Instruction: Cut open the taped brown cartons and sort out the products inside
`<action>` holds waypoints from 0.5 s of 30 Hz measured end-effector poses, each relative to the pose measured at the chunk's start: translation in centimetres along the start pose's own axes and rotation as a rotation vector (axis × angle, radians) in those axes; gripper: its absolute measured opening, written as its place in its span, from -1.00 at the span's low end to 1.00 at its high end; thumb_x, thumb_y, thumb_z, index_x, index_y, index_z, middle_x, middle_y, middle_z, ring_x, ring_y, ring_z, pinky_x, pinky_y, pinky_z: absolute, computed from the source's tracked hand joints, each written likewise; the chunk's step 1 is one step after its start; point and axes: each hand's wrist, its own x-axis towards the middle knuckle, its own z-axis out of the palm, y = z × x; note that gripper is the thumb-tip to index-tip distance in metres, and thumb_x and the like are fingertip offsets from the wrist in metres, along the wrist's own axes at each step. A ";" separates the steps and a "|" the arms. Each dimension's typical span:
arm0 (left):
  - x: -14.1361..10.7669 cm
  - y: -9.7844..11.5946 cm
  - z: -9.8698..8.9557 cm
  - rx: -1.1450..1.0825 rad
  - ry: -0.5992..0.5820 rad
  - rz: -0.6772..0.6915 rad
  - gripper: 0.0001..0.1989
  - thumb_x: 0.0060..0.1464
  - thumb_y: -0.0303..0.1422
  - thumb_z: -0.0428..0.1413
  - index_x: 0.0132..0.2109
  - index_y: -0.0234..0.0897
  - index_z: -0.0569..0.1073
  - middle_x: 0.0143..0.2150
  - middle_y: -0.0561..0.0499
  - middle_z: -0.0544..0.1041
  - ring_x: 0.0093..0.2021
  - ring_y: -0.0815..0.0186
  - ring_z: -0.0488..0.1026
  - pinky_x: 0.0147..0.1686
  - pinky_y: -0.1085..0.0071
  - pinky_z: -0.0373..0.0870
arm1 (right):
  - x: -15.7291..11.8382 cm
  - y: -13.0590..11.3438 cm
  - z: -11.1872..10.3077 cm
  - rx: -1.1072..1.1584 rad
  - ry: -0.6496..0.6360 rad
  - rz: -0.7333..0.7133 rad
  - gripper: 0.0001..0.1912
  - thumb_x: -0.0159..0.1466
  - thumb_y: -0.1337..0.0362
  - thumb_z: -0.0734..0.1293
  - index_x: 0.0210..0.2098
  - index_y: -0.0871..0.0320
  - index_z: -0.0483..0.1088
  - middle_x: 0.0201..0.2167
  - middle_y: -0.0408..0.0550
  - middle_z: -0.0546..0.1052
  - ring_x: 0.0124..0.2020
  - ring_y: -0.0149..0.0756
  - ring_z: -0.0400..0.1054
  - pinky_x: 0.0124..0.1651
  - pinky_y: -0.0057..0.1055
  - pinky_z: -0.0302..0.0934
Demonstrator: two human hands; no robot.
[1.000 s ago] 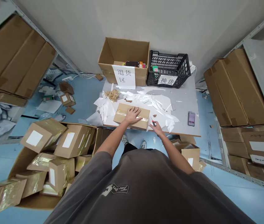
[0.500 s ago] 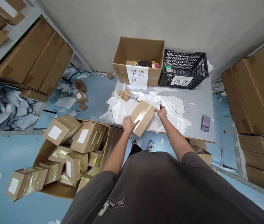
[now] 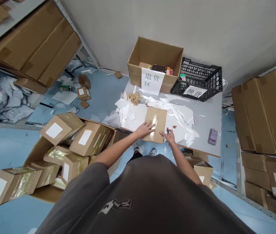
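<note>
Inspecting, we find the left hand (image 3: 146,129) flat on a closed carton (image 3: 161,120) at the near edge of the table (image 3: 207,123); the right hand (image 3: 169,136) grips a dark tool (image 3: 168,130) alongside; tape (image 3: 155,116) on, contents unexposed; paper scraps (image 3: 161,103) beyond.

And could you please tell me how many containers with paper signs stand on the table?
2: an open cardboard box at the back of the table, and a black plastic crate just right of it in the picture. None seems hidden.

Tan box (image 3: 161,125), black lattice crate (image 3: 212,93), grey tabletop (image 3: 206,113)
</note>
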 end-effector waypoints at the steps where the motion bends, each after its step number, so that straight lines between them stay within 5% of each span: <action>1: 0.3 -0.5 -0.1 0.022 -0.026 0.071 -0.44 0.25 -0.56 0.09 0.29 0.06 0.54 0.57 -0.01 0.34 0.59 -0.05 0.15 0.36 -0.05 0.25 | -1.3 0.6 0.8 0.000 0.029 0.074 -0.31 -0.10 -0.16 0.60 -0.17 -0.01 0.25 -0.29 -0.13 0.57 -0.23 -0.09 0.52 -0.17 -0.29 0.38; 4: 1.9 -1.6 -0.6 0.104 -0.066 0.263 -0.51 0.19 -0.56 0.14 0.19 -0.04 0.55 0.51 -0.11 0.41 0.55 -0.03 0.19 0.30 0.02 0.27 | -2.9 0.4 2.9 0.008 0.122 0.125 -0.37 -0.09 -0.10 0.58 -0.20 -0.03 0.25 -0.40 -0.21 0.50 -0.29 -0.11 0.48 -0.20 -0.30 0.35; 8: 3.7 -2.2 -1.4 0.158 -0.121 0.390 -0.46 -0.04 -0.49 0.30 0.14 -0.12 0.53 0.41 -0.24 0.47 0.47 -0.03 0.24 0.24 0.11 0.29 | -1.1 -1.9 2.7 0.135 0.092 0.109 -0.32 -0.16 -0.03 0.60 -0.20 -0.02 0.21 -0.47 -0.30 0.41 -0.38 -0.17 0.42 -0.28 -0.33 0.33; 11: 4.4 -1.7 -1.8 0.128 -0.141 0.329 -0.36 -0.13 -0.42 0.35 0.17 -0.17 0.50 0.33 -0.33 0.50 0.41 -0.10 0.27 0.26 0.07 0.28 | 1.1 -3.1 0.9 0.163 0.069 0.115 -0.28 -0.22 0.01 0.64 -0.22 -0.01 0.22 -0.43 -0.28 0.44 -0.37 -0.20 0.42 -0.30 -0.35 0.34; 15: 5.4 0.7 -1.8 0.048 -0.150 0.122 -0.17 -0.17 -0.40 0.38 0.32 -0.15 0.44 0.38 -0.34 0.45 0.53 -0.20 0.11 0.46 -0.13 0.08 | 3.9 -4.9 -1.7 -0.078 0.107 0.062 -0.31 -0.15 0.05 0.66 -0.16 0.03 0.29 -0.22 -0.12 0.56 -0.21 -0.16 0.47 -0.15 -0.31 0.39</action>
